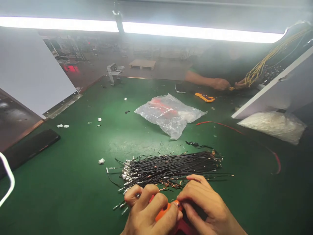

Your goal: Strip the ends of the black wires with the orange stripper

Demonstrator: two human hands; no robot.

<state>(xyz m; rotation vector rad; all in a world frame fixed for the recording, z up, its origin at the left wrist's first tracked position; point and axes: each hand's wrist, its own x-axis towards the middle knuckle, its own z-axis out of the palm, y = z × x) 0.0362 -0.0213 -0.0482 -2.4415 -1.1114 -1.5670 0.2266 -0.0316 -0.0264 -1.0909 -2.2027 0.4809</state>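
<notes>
My left hand (pixel 153 210) is wrapped round an orange and red tool (pixel 163 212) at the bottom centre, just in front of a bundle of black wires (pixel 171 166). The fingers of my right hand (pixel 202 202) are pinched at the tool's right end; what they hold is too small and hidden to name. The bundle lies sideways, with silver terminals (pixel 128 171) on its left end and bare copper ends on its right. Copper-coloured scraps (pixel 171 184) lie between the bundle and my hands.
A clear plastic bag (pixel 171 114) with red and white contents lies beyond the wires. Behind it sit an orange tool (pixel 204 97) and a phone-like object (pixel 180 88). Another person's hands (pixel 221 84) hold yellow wires at the back right. A red wire (pixel 225 126) curves rightward.
</notes>
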